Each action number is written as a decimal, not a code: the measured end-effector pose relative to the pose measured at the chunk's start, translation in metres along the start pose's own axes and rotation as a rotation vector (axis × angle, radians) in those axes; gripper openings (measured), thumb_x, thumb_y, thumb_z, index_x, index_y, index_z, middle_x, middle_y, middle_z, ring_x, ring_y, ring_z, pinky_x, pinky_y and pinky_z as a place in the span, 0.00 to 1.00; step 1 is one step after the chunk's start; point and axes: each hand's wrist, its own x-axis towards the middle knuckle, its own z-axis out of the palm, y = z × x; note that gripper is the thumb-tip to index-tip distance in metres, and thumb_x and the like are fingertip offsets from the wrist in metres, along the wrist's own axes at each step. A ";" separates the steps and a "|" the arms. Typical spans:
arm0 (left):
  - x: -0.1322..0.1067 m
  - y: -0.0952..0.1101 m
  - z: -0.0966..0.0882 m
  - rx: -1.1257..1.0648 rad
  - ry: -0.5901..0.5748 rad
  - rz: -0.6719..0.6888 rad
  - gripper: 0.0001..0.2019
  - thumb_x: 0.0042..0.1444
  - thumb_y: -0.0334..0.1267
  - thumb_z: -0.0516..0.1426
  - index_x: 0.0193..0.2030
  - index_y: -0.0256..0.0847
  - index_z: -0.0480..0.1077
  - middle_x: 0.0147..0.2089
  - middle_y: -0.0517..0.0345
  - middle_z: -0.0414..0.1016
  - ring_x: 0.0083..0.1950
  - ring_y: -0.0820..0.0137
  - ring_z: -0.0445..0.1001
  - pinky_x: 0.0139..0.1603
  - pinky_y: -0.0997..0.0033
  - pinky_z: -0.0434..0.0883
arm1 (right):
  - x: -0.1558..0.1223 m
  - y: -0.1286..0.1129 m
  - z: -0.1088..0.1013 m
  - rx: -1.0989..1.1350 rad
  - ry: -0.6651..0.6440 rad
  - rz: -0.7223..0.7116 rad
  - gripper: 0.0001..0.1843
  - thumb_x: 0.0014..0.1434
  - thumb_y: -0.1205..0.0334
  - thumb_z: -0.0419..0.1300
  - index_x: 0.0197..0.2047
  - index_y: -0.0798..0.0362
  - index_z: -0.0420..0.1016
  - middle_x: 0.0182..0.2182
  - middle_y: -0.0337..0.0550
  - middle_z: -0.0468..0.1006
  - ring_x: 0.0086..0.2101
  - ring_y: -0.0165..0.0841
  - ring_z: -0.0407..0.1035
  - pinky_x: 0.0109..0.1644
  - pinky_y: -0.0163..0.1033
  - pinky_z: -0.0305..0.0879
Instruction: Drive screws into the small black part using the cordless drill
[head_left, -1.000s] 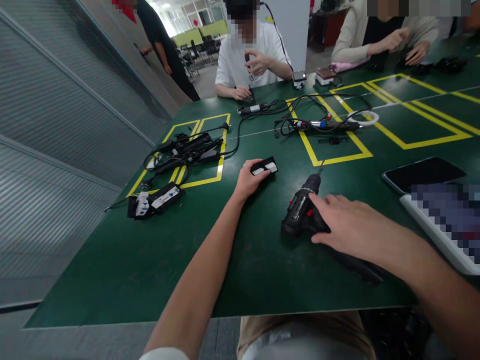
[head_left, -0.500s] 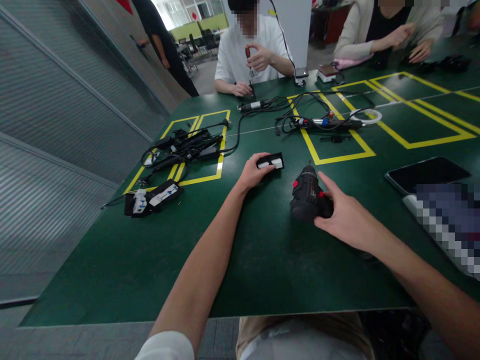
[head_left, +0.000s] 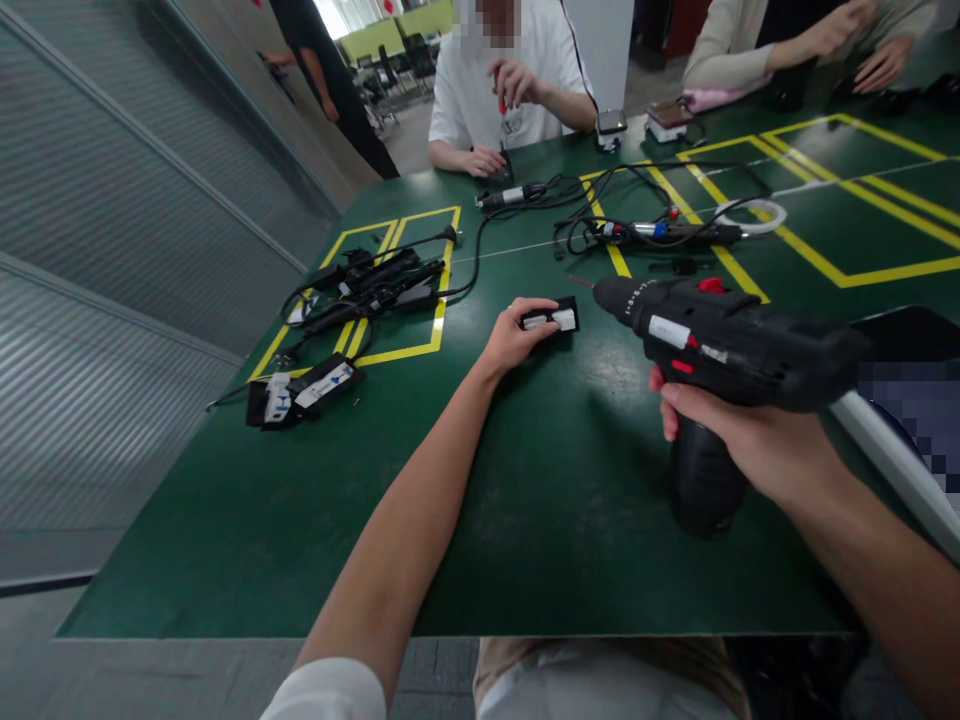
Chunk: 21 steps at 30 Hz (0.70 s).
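One drill (head_left: 724, 335) points left, its long axis roughly crosswise.

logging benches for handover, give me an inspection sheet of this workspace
Surface: green table with yellow outlines.
Job's things: black drill, raised off the table; small black block with white patches.
Clutter: black pieces with white labels at left; dark flat slab and pale-edged device at right, partly hidden.
Hands: left hand pinches the block; right hand grips the drill handle.
Cables: black cords heaped at left, others looped across the far side.
Surroundings: person in white opposite, person in cream sleeves far right, person in black standing left.
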 end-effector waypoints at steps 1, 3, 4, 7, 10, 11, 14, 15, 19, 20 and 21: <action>0.000 0.000 0.000 0.015 0.003 0.022 0.17 0.52 0.43 0.63 0.47 0.40 0.75 0.46 0.53 0.74 0.49 0.65 0.71 0.53 0.62 0.67 | -0.002 0.001 0.000 -0.003 -0.015 0.017 0.08 0.60 0.52 0.59 0.35 0.46 0.75 0.26 0.39 0.76 0.27 0.35 0.71 0.37 0.43 0.70; 0.000 0.000 -0.001 0.027 0.007 0.046 0.13 0.52 0.42 0.63 0.43 0.41 0.77 0.44 0.53 0.74 0.50 0.65 0.71 0.55 0.61 0.66 | -0.008 0.003 0.000 -0.015 -0.052 0.058 0.07 0.59 0.53 0.59 0.35 0.45 0.75 0.28 0.40 0.77 0.29 0.36 0.73 0.37 0.44 0.71; 0.000 0.000 -0.001 0.022 0.009 0.046 0.12 0.52 0.42 0.63 0.43 0.41 0.77 0.44 0.53 0.73 0.49 0.66 0.71 0.55 0.61 0.66 | -0.010 0.004 -0.001 -0.024 -0.066 0.074 0.06 0.58 0.53 0.60 0.33 0.44 0.75 0.30 0.41 0.78 0.29 0.37 0.73 0.37 0.44 0.72; 0.002 -0.001 0.000 -0.016 0.010 0.032 0.12 0.51 0.40 0.64 0.42 0.40 0.78 0.44 0.52 0.73 0.50 0.65 0.70 0.56 0.60 0.66 | -0.016 0.007 0.000 -0.038 -0.110 0.088 0.07 0.58 0.54 0.59 0.30 0.45 0.74 0.32 0.42 0.78 0.31 0.37 0.74 0.36 0.43 0.72; 0.003 -0.001 0.001 -0.057 0.027 0.021 0.11 0.50 0.39 0.65 0.40 0.39 0.79 0.44 0.52 0.73 0.51 0.64 0.70 0.57 0.60 0.65 | -0.017 0.009 0.001 -0.010 -0.129 0.098 0.05 0.58 0.55 0.59 0.34 0.45 0.74 0.30 0.41 0.77 0.29 0.36 0.72 0.35 0.42 0.72; 0.003 -0.002 0.001 -0.064 0.033 0.018 0.11 0.49 0.39 0.65 0.39 0.39 0.79 0.43 0.52 0.73 0.51 0.64 0.70 0.57 0.60 0.65 | -0.017 0.010 0.001 -0.005 -0.124 0.103 0.05 0.58 0.56 0.59 0.33 0.45 0.74 0.30 0.41 0.77 0.29 0.35 0.72 0.34 0.42 0.72; 0.003 -0.002 0.001 -0.056 0.037 0.006 0.10 0.49 0.39 0.65 0.39 0.41 0.79 0.44 0.53 0.73 0.52 0.64 0.70 0.58 0.60 0.65 | -0.016 0.010 0.002 -0.004 -0.118 0.122 0.08 0.57 0.57 0.60 0.27 0.48 0.72 0.31 0.42 0.77 0.30 0.35 0.72 0.34 0.41 0.71; 0.003 -0.002 0.001 -0.050 0.037 0.005 0.10 0.49 0.39 0.65 0.40 0.42 0.79 0.44 0.54 0.73 0.52 0.65 0.70 0.58 0.60 0.65 | -0.016 0.009 0.002 0.002 -0.125 0.127 0.10 0.57 0.56 0.59 0.26 0.49 0.71 0.30 0.43 0.77 0.30 0.35 0.72 0.34 0.41 0.71; 0.003 0.000 0.004 -0.044 0.023 0.017 0.11 0.50 0.41 0.64 0.41 0.43 0.79 0.45 0.54 0.72 0.51 0.65 0.71 0.56 0.62 0.66 | -0.014 0.006 0.002 0.037 -0.160 0.132 0.09 0.58 0.57 0.59 0.29 0.51 0.71 0.29 0.42 0.75 0.29 0.34 0.70 0.35 0.41 0.70; 0.003 0.000 0.005 -0.046 0.020 0.020 0.11 0.50 0.41 0.64 0.41 0.43 0.79 0.45 0.54 0.72 0.51 0.66 0.71 0.55 0.63 0.67 | -0.014 0.005 0.002 0.037 -0.164 0.130 0.08 0.58 0.57 0.59 0.31 0.52 0.71 0.29 0.42 0.75 0.29 0.34 0.70 0.35 0.41 0.70; 0.003 0.000 0.006 -0.049 0.019 0.022 0.11 0.51 0.42 0.64 0.40 0.43 0.79 0.45 0.54 0.72 0.51 0.66 0.71 0.55 0.63 0.67 | -0.014 0.005 0.002 0.033 -0.167 0.128 0.07 0.58 0.58 0.59 0.32 0.52 0.71 0.29 0.42 0.75 0.30 0.34 0.69 0.35 0.41 0.70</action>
